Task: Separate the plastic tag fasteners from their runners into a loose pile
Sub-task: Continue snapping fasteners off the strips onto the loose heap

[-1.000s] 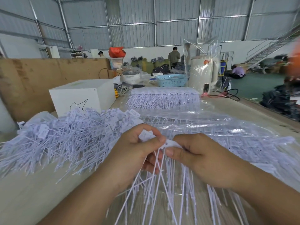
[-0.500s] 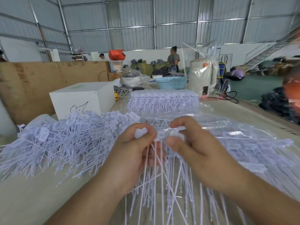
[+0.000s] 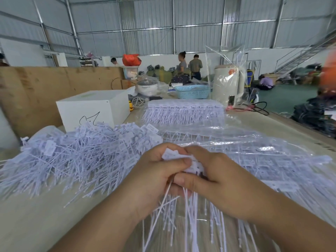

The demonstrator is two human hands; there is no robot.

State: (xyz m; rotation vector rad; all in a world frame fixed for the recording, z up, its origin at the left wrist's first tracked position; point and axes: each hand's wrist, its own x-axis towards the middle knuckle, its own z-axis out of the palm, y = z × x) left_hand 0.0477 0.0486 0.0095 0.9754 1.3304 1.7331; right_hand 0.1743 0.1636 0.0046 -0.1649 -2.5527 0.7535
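Observation:
A bunch of white plastic tag fasteners hangs down toward me from between both hands. My left hand grips the flat heads of the bunch, thumb across the top. My right hand pinches the same heads from the right, thumb underneath, the two hands touching. A large loose pile of separated fasteners lies on the table to the left. Fasteners in clear plastic bags lie flat on the right. The runner itself is hidden by my fingers.
A neat stack of fasteners sits further back, a white box behind the pile. A blue basket, a wrapped cream kettle and black cables stand at the far end. A brown board borders the left. People work in the background.
My hands have closed together over the fastener heads, the right thumb sliding under the left hand. The hanging stems have bunched closer.

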